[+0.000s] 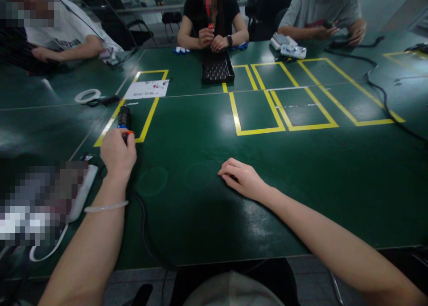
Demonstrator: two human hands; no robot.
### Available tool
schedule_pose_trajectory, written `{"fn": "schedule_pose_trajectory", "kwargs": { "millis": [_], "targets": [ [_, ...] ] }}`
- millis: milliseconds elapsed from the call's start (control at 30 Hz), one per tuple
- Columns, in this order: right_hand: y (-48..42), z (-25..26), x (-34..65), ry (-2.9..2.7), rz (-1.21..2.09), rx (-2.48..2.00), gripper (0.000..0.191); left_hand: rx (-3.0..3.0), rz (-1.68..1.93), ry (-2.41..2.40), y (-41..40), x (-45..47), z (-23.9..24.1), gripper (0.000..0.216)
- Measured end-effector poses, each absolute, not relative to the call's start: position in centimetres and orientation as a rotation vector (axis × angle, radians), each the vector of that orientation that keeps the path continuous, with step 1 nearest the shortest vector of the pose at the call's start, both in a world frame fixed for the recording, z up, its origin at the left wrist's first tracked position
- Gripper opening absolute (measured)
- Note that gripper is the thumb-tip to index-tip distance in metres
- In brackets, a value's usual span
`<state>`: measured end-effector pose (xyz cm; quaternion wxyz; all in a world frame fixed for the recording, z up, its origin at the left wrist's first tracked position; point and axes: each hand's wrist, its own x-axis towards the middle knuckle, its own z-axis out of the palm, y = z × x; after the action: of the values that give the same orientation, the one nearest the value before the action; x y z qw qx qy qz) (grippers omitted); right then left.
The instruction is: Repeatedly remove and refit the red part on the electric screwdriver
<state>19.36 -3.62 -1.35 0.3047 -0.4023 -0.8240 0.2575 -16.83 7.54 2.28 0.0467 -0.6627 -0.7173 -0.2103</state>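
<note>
Gripping a dark tool (124,115) in the left hand (118,152), with fingers wrapped around the body and thumb near an orange part (129,132). Lying at the near part of the left yellow outline (151,120), head pointed away toward the white sheet (147,89). Impossible to tell contact from clearance under the tool, with the grip hiding the underside.

Resting the right hand (245,177) on the green surface (187,217), well apart from the tool, fingers loosely curled and apparently around nothing.

For good handling, hold the body firmly with a relaxed wrist, and mind any pressure near the orange part, possibly a control. Point the head down the middle of the outline, clear of both taped sides. Avoid pushing far forward, for fear of nudging the white sheet or brushing the white ring (79,96) to the left. Leave slack in the black cord (144,226) near the left forearm; hard to tell, behind the arm, about any join to the tool. Lift rather than drag, so as not to snag. Best to rest the right hand exactly so, out of the way yet near enough to steady the tool.
</note>
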Motion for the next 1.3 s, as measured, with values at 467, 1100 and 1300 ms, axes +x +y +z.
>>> {"fn": "schedule_pose_trajectory", "kwargs": {
  "millis": [467, 1100, 1300],
  "targets": [
    [-3.4, -0.9, 18.9, -1.637, 1.437, -1.033, 0.014, -3.620, -1.039, -2.437, 0.3, -3.1, 2.7, 0.042],
    [-3.1, -1.8, 18.6, -1.459, 1.589, -0.972, 0.027, -3.233, -0.719, -1.145, -0.8, -3.1, 2.7, 0.014],
    [-3.2, -1.7, 18.6, -1.491, 1.578, -0.995, 0.028, -3.254, -0.639, -0.937, -0.8, -3.2, 2.7, 0.021]
  ]
}}
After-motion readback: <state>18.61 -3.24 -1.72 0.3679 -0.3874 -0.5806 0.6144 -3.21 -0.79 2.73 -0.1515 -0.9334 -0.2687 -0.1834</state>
